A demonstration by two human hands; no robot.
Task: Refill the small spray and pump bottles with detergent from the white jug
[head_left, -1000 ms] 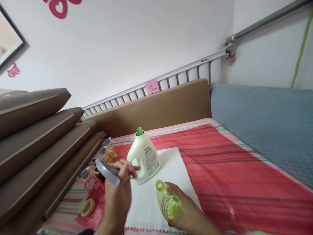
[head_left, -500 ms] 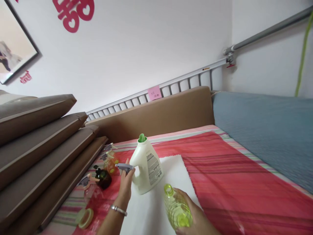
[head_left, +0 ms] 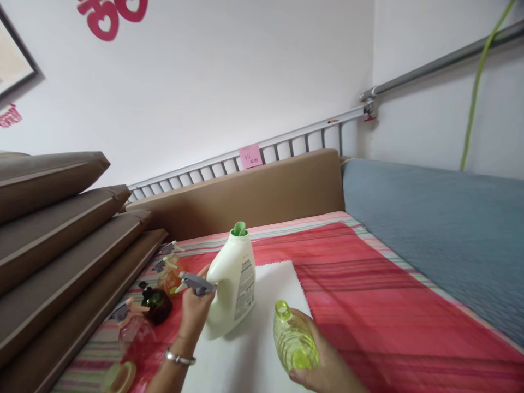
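Observation:
My left hand (head_left: 195,308) is closed round a grey trigger sprayer head (head_left: 197,284). Its fingers lie against the left side of a large pale detergent jug (head_left: 231,289), partly hidden behind it. The jug has a green spout in its open neck and a printed label turned to the right. In my right hand (head_left: 321,349) is a see-through yellow-green bottle (head_left: 292,338), wrapped by the fingers, its open mouth facing up. The bottle is apart from the jug, to its right and nearer me.
Along the left stand a dark pump bottle (head_left: 156,304), a clear pinkish spray bottle (head_left: 135,330) and orange spray bottles (head_left: 168,281). Stacked brown cushions (head_left: 61,240) rise beside them. A white mat (head_left: 282,278) lies on the red striped cloth (head_left: 327,256).
The view has swung a little to the right. The jug has turned, so its label shows narrower, and my left hand stays at its side. Both hands keep their hold.

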